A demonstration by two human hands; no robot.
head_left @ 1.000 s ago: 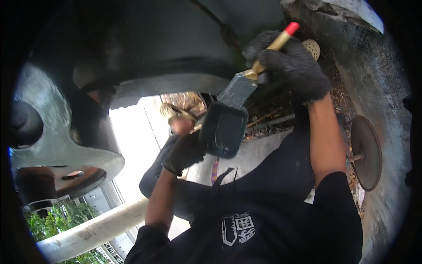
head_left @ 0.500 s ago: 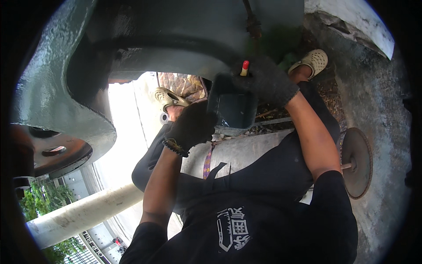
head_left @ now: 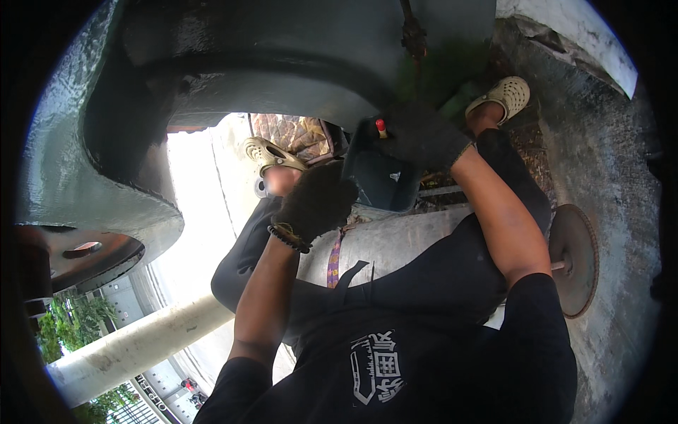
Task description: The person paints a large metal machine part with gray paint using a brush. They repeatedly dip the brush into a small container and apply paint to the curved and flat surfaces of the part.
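At centre frame, a black-gloved left hand (head_left: 321,201) clasps a dark rectangular plastic tub (head_left: 374,185) by its left side, while a black-gloved right hand (head_left: 427,138) clutches a red-tipped tan handle (head_left: 381,128), whose downward push could tip the one-sidedly held tub.

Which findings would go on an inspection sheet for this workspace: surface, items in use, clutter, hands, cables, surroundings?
Surface: dark green panel, curved, glossy in patches.
Items in use: dark tray, tilted; paintbrush, red handle tip showing, bristles hidden.
Clutter: brown patterned bag or cloth; round brown disc beside the right leg.
Hands: both gloved; left hand at the tray's left edge, right hand around the brush handle.
Cables: none identifiable; a dark narrow part at the top could be rod or hose.
Surroundings: pale pole, green foliage.
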